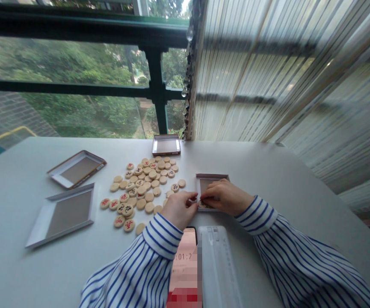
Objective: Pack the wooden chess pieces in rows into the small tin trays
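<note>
My right hand (225, 196) reaches into a small shallow open box (212, 176). Its fingers close on a round wooden Chinese chess piece (202, 204) at the near left corner of that box. My left hand (180, 208) is beside the left wall of the box, thumb and forefinger apart with nothing visible between them. To its left spreads a loose heap of Chinese chess pieces (142, 189), some with red or black characters upward, others blank side up. A few pieces are partly hidden behind my left hand.
Another open box (166, 152) stands at the table's far edge. On the left lie a brown-edged box (75, 169) and a larger white tray (90, 214). A phone with a timer (186, 256) and a white case (218, 261) lie near me on the white table (268, 179).
</note>
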Available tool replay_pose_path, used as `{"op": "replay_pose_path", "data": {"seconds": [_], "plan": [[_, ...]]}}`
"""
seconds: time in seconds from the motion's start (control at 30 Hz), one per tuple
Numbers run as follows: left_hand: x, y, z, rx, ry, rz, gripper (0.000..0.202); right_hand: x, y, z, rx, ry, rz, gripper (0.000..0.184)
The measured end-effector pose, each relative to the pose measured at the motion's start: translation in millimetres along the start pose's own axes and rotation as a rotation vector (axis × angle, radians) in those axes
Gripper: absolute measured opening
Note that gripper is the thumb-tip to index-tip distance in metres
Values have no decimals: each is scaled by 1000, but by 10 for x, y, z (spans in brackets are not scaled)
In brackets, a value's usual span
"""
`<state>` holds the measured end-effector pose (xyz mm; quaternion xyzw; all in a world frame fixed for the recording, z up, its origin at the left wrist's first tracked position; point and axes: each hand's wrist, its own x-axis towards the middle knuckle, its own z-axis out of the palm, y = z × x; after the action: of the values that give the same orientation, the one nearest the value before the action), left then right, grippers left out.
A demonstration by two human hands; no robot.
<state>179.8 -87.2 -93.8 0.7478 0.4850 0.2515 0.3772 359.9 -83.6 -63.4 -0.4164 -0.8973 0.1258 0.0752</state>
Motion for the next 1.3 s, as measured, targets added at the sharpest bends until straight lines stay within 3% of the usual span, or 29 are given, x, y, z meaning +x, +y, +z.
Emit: {"op": "replay_pose_path", "data": {"seconds": [1.3], "plan": [[-3,0,-4,5,5,3,32,-1,-40,-20,-16,-10,1,19]]}}
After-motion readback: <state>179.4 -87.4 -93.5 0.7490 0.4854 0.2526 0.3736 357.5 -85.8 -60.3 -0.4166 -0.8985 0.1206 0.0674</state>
